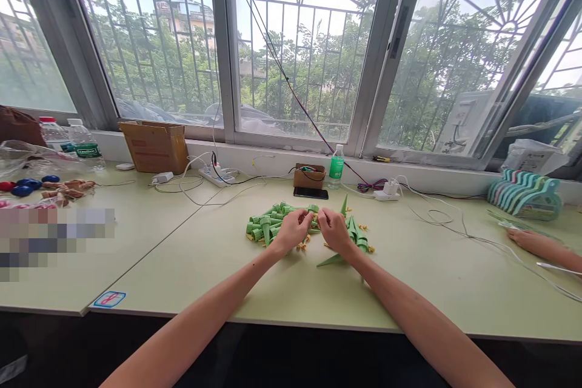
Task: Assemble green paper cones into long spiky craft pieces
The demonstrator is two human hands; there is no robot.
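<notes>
Two bare hands, left hand point(294, 230) and right hand point(334, 229), fingers curled, fingertips close together; cannot tell exactly what, if anything, between them.

Green tapered pieces point(266, 231): loose on the pale bench point(150, 273), heaped at 9 o'clock from the hands, more at 3 to 4 o'clock. Small yellow-orange pieces point(371, 249) among and beside them.

Containers, by clock from the hands:
- 12 o'clock: small cardboard box point(309, 178), open-topped, dark and teal item inside; black phone point(310, 193) flat just in front.
- 1 o'clock: clear bottle point(336, 170), upright, green label, white cap.
- 10 o'clock: large cardboard box point(154, 148), flaps raised, contents hidden.
- 10 o'clock, farther out: two bottles, red-capped bottle point(51, 133) and white-capped bottle point(86, 148), upright.

At 3 o'clock, well apart: another person's hand point(530, 240), near teal hanger-shaped items point(522, 195) in a row.
</notes>
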